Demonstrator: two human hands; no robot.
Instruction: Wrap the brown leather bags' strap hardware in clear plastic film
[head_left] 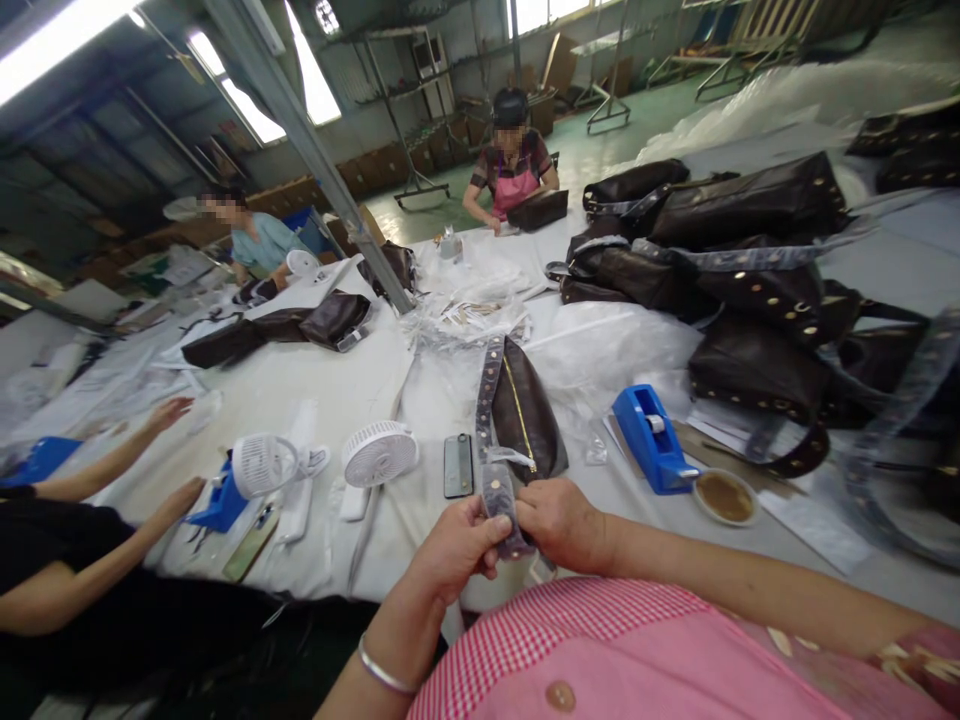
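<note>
A dark brown leather handbag (pixel 536 405) with a gold zipper lies on the table just in front of me. Its studded strap (pixel 497 490), wrapped in clear plastic, runs down from the bag to my hands. My left hand (pixel 465 540) pinches the strap, thumb on top. On the strap's other side, close against the bag's near end, my right hand (pixel 562 522) is closed with fingers curled; what lies inside its grip is hidden. A phone (pixel 458 466) rests on the table left of the bag.
To the right stand a blue tape dispenser (pixel 654 440) and a round dish of brown paste (pixel 724 497). Behind them are piled dark handbags (pixel 750 300). White fans (pixel 380 452) stand left. A co-worker's hands (pixel 176 495) reach in at far left; two people sit across the table.
</note>
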